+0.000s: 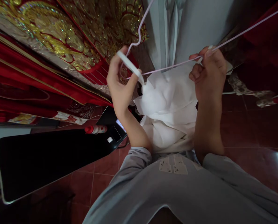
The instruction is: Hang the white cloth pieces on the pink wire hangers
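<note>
A thin white wire hanger (167,67) runs between my two hands, its hook rising to the top of the view. A white garment (169,102) hangs bunched below it, in front of my grey top. My left hand (121,79) is closed, pinching a white strap of the garment beside the hanger's hook neck. My right hand (209,71) is closed in a fist round the hanger's right arm and a fold of the white cloth.
Red and gold embroidered cloth (59,40) hangs at the left. A black table (47,158) stands lower left with a red-capped bottle (95,129) and a phone (120,125) on it. Red floor tiles (246,124) lie below; a white wall (199,25) is behind.
</note>
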The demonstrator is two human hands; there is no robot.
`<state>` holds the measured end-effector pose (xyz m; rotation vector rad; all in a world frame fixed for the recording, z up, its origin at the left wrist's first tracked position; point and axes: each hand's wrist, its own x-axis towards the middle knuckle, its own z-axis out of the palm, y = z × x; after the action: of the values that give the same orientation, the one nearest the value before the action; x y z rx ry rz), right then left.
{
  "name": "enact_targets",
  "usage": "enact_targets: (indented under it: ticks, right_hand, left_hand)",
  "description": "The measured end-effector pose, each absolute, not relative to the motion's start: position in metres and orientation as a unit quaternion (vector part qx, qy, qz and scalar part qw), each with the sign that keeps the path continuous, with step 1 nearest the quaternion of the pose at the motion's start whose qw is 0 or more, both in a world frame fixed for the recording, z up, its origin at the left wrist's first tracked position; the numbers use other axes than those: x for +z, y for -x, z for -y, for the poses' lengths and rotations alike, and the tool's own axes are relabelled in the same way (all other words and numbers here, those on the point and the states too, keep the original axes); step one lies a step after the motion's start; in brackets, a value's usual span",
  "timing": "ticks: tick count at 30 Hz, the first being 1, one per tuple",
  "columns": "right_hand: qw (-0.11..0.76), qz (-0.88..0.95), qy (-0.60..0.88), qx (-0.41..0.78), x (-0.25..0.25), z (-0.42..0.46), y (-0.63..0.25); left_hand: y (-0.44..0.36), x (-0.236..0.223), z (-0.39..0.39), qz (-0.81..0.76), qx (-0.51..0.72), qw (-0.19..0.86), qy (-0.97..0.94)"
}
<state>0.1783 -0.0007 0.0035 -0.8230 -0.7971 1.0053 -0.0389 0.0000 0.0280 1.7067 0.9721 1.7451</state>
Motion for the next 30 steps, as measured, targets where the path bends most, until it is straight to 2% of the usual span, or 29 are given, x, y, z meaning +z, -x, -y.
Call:
enact_targets:
  ticks: [3,12,17,24,26,30]
  right_hand:
    - [0.722,0.357,0.388,0.448,0.003,0.002,-0.177]
    - [0.724,0.367,0.379,0.445,0.005,0.003,-0.185]
    - [0.718,0.367,0.398,0.437,0.006,0.006,-0.182]
    - [0.698,0.375,0.421,0.442,0.007,0.008,-0.165]
    - [0.703,0.362,0.406,0.459,0.006,0.007,-0.161]
    - [0.706,0.365,0.39,0.464,0.008,0.008,-0.165]
  left_hand:
    - [0.028,0.04,-0.007,-0.361,0.594,0.271,-0.665]
    - [0.023,0.067,-0.015,-0.428,0.553,0.341,-0.628]
    - [0.023,0.046,-0.02,-0.419,0.605,0.319,-0.597]
    - [-0.002,0.002,-0.008,-0.348,0.773,0.44,-0.296]
    - [-0.014,-0.002,-0.001,-0.336,0.768,0.454,-0.304]
    - [-0.029,0.0,0.006,-0.322,0.764,0.416,-0.374]
